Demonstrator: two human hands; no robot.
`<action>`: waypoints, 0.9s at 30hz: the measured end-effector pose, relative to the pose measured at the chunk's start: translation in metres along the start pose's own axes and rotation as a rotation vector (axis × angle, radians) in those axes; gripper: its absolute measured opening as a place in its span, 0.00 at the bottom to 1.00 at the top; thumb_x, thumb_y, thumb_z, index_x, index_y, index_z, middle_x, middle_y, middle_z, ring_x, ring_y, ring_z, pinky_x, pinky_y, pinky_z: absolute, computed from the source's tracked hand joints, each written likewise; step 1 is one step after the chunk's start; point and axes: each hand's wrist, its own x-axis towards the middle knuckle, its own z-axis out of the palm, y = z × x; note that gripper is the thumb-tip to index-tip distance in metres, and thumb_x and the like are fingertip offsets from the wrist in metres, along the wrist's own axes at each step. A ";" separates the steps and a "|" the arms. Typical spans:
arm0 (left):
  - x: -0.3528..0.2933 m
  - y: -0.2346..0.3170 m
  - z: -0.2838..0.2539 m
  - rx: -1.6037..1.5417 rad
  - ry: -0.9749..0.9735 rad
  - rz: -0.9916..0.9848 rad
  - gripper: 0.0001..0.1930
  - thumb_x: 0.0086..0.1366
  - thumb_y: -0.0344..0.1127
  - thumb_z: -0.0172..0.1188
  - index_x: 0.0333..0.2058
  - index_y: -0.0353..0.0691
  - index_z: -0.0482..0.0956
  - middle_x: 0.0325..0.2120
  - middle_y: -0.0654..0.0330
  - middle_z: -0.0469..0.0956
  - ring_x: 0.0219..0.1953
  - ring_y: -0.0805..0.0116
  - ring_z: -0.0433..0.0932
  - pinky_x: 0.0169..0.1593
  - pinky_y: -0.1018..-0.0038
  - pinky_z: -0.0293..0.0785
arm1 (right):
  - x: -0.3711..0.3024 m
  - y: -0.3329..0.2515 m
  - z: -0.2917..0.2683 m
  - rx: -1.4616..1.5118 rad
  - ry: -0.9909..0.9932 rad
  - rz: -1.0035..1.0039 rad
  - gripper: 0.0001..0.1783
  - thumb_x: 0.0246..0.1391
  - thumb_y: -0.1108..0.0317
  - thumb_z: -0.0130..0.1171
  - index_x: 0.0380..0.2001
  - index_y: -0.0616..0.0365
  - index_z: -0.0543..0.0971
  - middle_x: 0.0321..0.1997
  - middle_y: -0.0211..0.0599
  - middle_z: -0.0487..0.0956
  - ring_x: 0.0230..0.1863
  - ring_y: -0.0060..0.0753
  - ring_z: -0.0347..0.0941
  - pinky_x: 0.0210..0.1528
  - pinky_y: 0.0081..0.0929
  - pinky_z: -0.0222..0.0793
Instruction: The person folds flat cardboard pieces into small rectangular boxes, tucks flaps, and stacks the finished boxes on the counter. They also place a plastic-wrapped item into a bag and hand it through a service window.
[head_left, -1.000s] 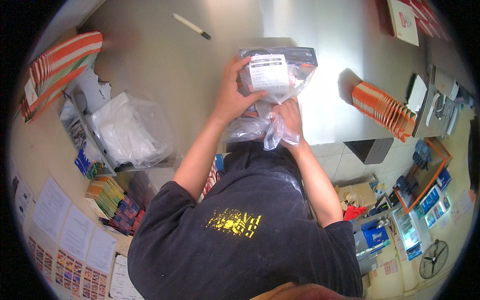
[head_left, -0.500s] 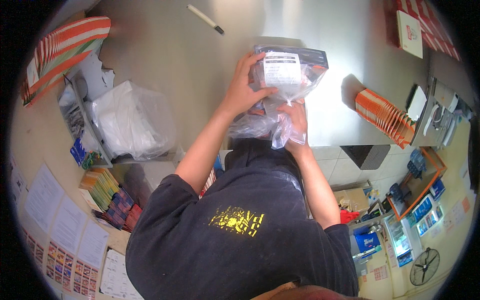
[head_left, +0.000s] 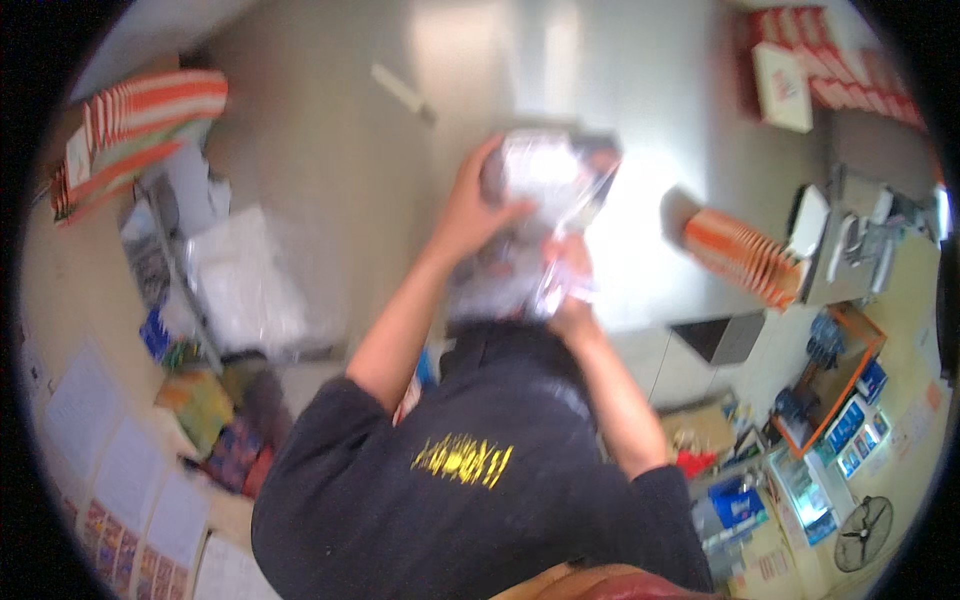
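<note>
A clear plastic bag point(head_left: 572, 205) with a dark box inside sits at the near edge of the steel counter, blurred by motion. A white printed slip point(head_left: 540, 160) shows on its upper face. My left hand point(head_left: 478, 205) grips the bag's left side, fingers around the far left corner and thumb across the front below the slip. My right hand point(head_left: 570, 278) is closed on the gathered plastic of the bag's neck, on the near side. Whatever else lies under the crumpled plastic near my shirt is hard to make out.
A white marker point(head_left: 402, 92) lies on the steel counter point(head_left: 340, 150). Orange-striped folded cartons point(head_left: 745, 258) stand at right, others point(head_left: 150, 120) at far left. White plastic bags point(head_left: 245, 280) fill a holder at left. Red-and-white boxes point(head_left: 782, 88) sit at far right.
The whole view has shifted and blurred. The bag and both hands appear lower and slightly left in the picture. Both hands keep their hold on the bag.
</note>
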 end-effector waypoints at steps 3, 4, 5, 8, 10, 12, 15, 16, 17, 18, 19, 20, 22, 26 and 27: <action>0.003 -0.028 0.009 -0.108 0.039 -0.052 0.48 0.60 0.35 0.75 0.73 0.42 0.53 0.70 0.48 0.62 0.71 0.54 0.63 0.73 0.58 0.59 | 0.017 -0.020 -0.006 -0.107 0.137 -0.170 0.09 0.54 0.74 0.57 0.39 0.61 0.75 0.39 0.50 0.75 0.41 0.58 0.75 0.39 0.51 0.70; 0.000 -0.032 0.011 -0.084 0.056 -0.103 0.45 0.65 0.33 0.71 0.74 0.42 0.53 0.70 0.48 0.61 0.71 0.54 0.62 0.74 0.59 0.59 | 0.025 -0.038 -0.012 -0.056 0.111 -0.057 0.08 0.53 0.75 0.55 0.37 0.61 0.73 0.37 0.49 0.73 0.38 0.57 0.72 0.37 0.49 0.67; 0.001 -0.028 0.014 -0.054 0.084 -0.148 0.44 0.62 0.34 0.74 0.72 0.40 0.58 0.67 0.47 0.65 0.67 0.52 0.68 0.69 0.58 0.66 | 0.031 -0.041 -0.012 -0.022 0.192 -0.231 0.07 0.52 0.73 0.52 0.36 0.61 0.72 0.35 0.49 0.71 0.38 0.55 0.71 0.38 0.47 0.66; 0.007 -0.058 0.022 -0.228 0.050 -0.185 0.34 0.73 0.46 0.63 0.71 0.41 0.60 0.59 0.50 0.74 0.61 0.56 0.74 0.65 0.61 0.71 | 0.038 -0.054 -0.025 0.071 0.131 -0.212 0.08 0.55 0.78 0.47 0.38 0.62 0.72 0.36 0.46 0.71 0.37 0.50 0.70 0.39 0.42 0.66; 0.013 -0.044 0.017 -0.309 -0.010 -0.327 0.32 0.76 0.54 0.56 0.70 0.43 0.62 0.56 0.52 0.77 0.58 0.58 0.76 0.63 0.61 0.72 | 0.042 -0.067 -0.038 0.089 0.173 -0.248 0.07 0.60 0.80 0.45 0.38 0.62 0.72 0.36 0.42 0.70 0.37 0.43 0.69 0.39 0.35 0.66; 0.008 -0.034 0.006 -0.480 -0.035 -0.413 0.34 0.76 0.62 0.49 0.70 0.44 0.63 0.56 0.53 0.78 0.58 0.57 0.77 0.64 0.60 0.71 | 0.044 -0.089 -0.051 0.160 0.143 -0.122 0.05 0.61 0.80 0.46 0.36 0.61 0.72 0.35 0.40 0.70 0.36 0.37 0.68 0.39 0.33 0.65; 0.019 -0.021 -0.001 -0.914 -0.203 -0.477 0.42 0.74 0.72 0.40 0.71 0.44 0.62 0.61 0.53 0.75 0.64 0.54 0.73 0.68 0.55 0.67 | 0.056 -0.115 -0.068 0.204 0.228 -0.195 0.14 0.45 0.84 0.44 0.36 0.63 0.73 0.36 0.47 0.74 0.40 0.47 0.73 0.44 0.38 0.68; 0.014 0.002 -0.004 -0.983 -0.256 -0.466 0.45 0.73 0.75 0.36 0.72 0.44 0.61 0.64 0.53 0.73 0.66 0.52 0.71 0.70 0.53 0.65 | 0.058 -0.125 -0.076 0.267 0.228 -0.135 0.15 0.44 0.86 0.43 0.35 0.64 0.73 0.36 0.45 0.74 0.41 0.43 0.73 0.48 0.35 0.69; 0.009 0.024 -0.004 -1.046 -0.319 -0.465 0.47 0.71 0.77 0.33 0.73 0.44 0.60 0.66 0.53 0.71 0.68 0.51 0.69 0.71 0.51 0.63 | 0.059 -0.131 -0.083 0.269 0.242 -0.158 0.15 0.44 0.86 0.43 0.35 0.64 0.73 0.36 0.44 0.74 0.42 0.43 0.73 0.49 0.35 0.68; 0.006 0.041 -0.003 -1.121 -0.352 -0.409 0.48 0.70 0.78 0.34 0.73 0.43 0.60 0.68 0.53 0.69 0.70 0.51 0.67 0.72 0.51 0.61 | 0.060 -0.136 -0.089 0.273 0.250 -0.182 0.15 0.43 0.86 0.43 0.35 0.64 0.73 0.36 0.44 0.74 0.42 0.42 0.72 0.50 0.34 0.68; 0.004 0.057 0.000 -1.198 -0.384 -0.358 0.50 0.69 0.79 0.35 0.73 0.43 0.60 0.69 0.53 0.67 0.71 0.51 0.66 0.73 0.51 0.59 | 0.061 -0.142 -0.094 0.275 0.255 -0.200 0.15 0.43 0.86 0.43 0.35 0.64 0.73 0.36 0.43 0.74 0.42 0.41 0.72 0.50 0.34 0.68; 0.005 0.068 0.002 -1.276 -0.416 -0.306 0.51 0.68 0.80 0.35 0.73 0.43 0.59 0.71 0.53 0.64 0.72 0.52 0.64 0.74 0.51 0.58 | 0.063 -0.153 -0.099 0.293 0.262 -0.179 0.14 0.44 0.87 0.43 0.34 0.63 0.72 0.37 0.42 0.73 0.43 0.41 0.72 0.52 0.34 0.67; 0.006 0.079 0.005 -1.352 -0.472 -0.272 0.53 0.67 0.82 0.36 0.74 0.43 0.57 0.72 0.52 0.62 0.73 0.50 0.63 0.74 0.49 0.57 | 0.067 -0.162 -0.108 0.355 0.298 -0.220 0.11 0.48 0.87 0.44 0.33 0.62 0.71 0.37 0.41 0.73 0.43 0.40 0.72 0.52 0.35 0.67; 0.017 0.100 0.007 -1.451 -0.619 -0.135 0.57 0.64 0.84 0.38 0.75 0.42 0.53 0.73 0.51 0.60 0.73 0.48 0.61 0.73 0.45 0.58 | 0.088 -0.191 -0.141 0.437 0.319 -0.307 0.07 0.49 0.85 0.49 0.30 0.60 0.70 0.38 0.38 0.73 0.46 0.34 0.72 0.56 0.35 0.68; 0.021 0.112 0.006 -1.454 -0.607 -0.082 0.56 0.64 0.84 0.39 0.75 0.43 0.53 0.73 0.51 0.61 0.73 0.48 0.62 0.71 0.44 0.60 | 0.100 -0.204 -0.154 0.348 0.327 -0.404 0.08 0.53 0.83 0.49 0.33 0.60 0.72 0.37 0.36 0.73 0.43 0.30 0.70 0.50 0.31 0.67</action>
